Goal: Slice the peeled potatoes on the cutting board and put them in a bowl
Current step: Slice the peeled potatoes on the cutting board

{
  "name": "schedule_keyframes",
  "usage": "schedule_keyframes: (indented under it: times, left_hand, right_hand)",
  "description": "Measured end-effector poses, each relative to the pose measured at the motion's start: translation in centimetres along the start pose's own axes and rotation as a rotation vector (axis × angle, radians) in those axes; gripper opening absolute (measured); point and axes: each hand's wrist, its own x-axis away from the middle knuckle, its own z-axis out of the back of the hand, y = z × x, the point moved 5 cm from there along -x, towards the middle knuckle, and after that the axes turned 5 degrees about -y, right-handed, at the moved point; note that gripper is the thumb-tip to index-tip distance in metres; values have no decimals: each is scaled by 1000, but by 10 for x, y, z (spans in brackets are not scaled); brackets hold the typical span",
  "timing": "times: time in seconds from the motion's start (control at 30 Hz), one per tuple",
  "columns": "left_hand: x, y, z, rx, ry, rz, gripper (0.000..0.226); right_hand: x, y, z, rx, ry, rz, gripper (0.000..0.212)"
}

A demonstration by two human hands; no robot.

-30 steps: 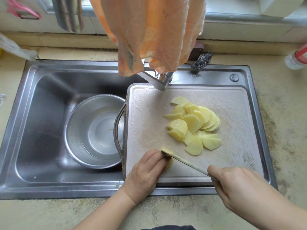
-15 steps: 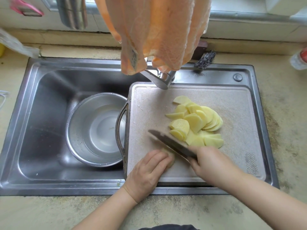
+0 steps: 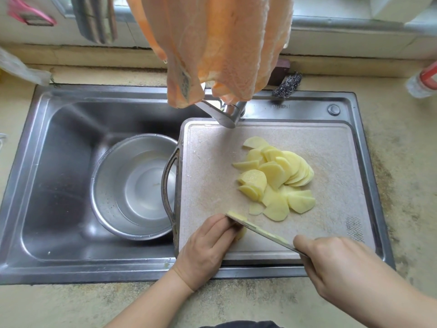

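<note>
A pale cutting board (image 3: 208,176) lies over the right half of the sink. A heap of yellow potato slices (image 3: 276,178) sits on its middle. My left hand (image 3: 208,245) holds down a small potato piece (image 3: 241,230) at the board's near edge, mostly hidden under my fingers. My right hand (image 3: 335,263) grips a knife (image 3: 257,229). Its blade stands on edge against the potato piece, next to my left fingertips. A steel bowl (image 3: 113,185) with some water sits in the sink basin, left of the board.
The steel sink (image 3: 54,162) fills the left side. A faucet (image 3: 222,114) with an orange cloth (image 3: 212,43) hanging over it overlaps the board's far edge. A steel scourer (image 3: 287,85) and a plastic bottle (image 3: 423,81) lie at the back right on the counter.
Half a second ago my right hand was further left with the blade laid flat, pointing away. It has drawn back to the right and the blade stands on edge at the potato piece again.
</note>
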Motion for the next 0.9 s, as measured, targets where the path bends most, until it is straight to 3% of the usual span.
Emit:
schedule_keyframes:
  times: [0.33,0.43,0.53,0.57,0.73,0.9]
  left_hand:
    - [0,3,2,-22,29,-29,15]
    - [3,1,0,-34,25,-27,31]
    - [4,1,0,-16,36,-26,32]
    - [4,1,0,-16,32,-24,31]
    - [2,1,0,-32,7,-18,24]
    - [2,0,1,-14,20,-14,23]
  right_hand:
    - [-43,-13,-12,-45,17,15,16]
    - [-61,-13,-1,-230,11,3,2]
    - [-68,-1,7,-644,-124,-73,14]
    - [-66,-1,10,-666,-120,-59,16]
    - [-16,-10,16,-74,36,3,17]
    - [1,-8,2,-2,-96,-14,11]
